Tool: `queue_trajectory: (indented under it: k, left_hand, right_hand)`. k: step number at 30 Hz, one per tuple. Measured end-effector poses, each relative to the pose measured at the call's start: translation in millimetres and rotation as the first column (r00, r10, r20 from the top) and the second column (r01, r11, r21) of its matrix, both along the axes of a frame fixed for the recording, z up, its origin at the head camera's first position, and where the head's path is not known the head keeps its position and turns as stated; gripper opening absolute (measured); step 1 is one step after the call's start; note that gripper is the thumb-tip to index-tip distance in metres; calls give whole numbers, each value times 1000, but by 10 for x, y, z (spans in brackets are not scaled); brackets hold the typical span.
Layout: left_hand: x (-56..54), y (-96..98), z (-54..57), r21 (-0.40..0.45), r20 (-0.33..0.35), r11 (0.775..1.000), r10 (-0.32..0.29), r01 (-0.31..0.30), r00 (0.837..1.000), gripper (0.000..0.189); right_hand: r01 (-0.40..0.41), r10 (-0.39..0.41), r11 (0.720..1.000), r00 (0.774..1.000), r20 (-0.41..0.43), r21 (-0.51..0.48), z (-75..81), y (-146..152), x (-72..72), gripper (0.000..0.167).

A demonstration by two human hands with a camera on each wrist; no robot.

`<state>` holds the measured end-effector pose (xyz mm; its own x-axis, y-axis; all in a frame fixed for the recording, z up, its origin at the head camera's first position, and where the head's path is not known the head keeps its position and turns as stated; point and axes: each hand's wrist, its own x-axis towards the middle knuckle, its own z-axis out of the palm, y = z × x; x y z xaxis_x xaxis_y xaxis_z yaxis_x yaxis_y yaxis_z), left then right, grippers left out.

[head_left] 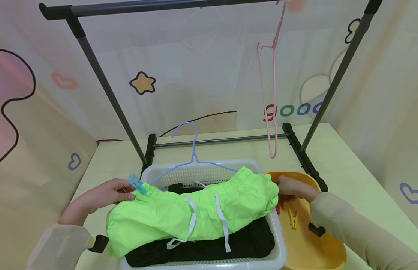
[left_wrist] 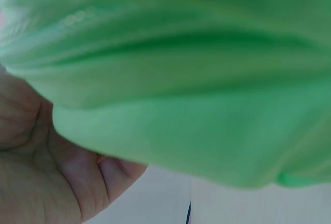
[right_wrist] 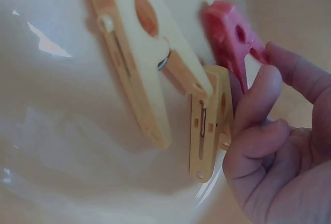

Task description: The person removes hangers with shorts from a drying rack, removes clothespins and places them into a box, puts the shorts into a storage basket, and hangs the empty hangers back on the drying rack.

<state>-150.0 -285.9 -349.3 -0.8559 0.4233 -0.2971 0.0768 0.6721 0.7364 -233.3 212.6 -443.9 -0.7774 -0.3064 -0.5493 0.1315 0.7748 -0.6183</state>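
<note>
Your right hand (head_left: pixel 295 189) pinches the red clip (right_wrist: pixel 239 33) at the yellow tub (head_left: pixel 325 249).
Its long axis leads away from your fingertips; the green shorts (head_left: pixel 161 212) lie just left, across the white basket (head_left: pixel 280 243). I can't tell your left hand's (head_left: pixel 104 195) grip.

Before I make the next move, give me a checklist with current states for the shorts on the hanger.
1. Blue plastic clothespin on the left end of the waistband of the neon-green shorts: ok, clipped on.
2. Left hand steadying that end: ok, fingers hold the waistband edge.
3. Red plastic clothespin in the right hand: ok, pinched at the fingertips.
4. Right end of the waistband clipped: not ok, no clothespin visible there.
5. Right tip of the thin blue hanger lined up with the waistband: cannot tell, fabric hides it.
6. Spare yellow plastic clothespins in the orange-yellow basin: ok.
</note>
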Motion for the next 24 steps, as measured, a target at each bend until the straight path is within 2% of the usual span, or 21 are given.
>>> queue_trajectory:
  k: [14,24]
  left_hand:
    - [10,0,10,-9,7,1000,6,-6,1000,22]
    - [9,-5,5,-6,7,1000,9,-9,1000,23]
  right_hand:
    - [-10,9,999,999,-36,-33,-22,80,-25,15]
    - [36,-36,999,999,3,-27,93,152,-45,14]
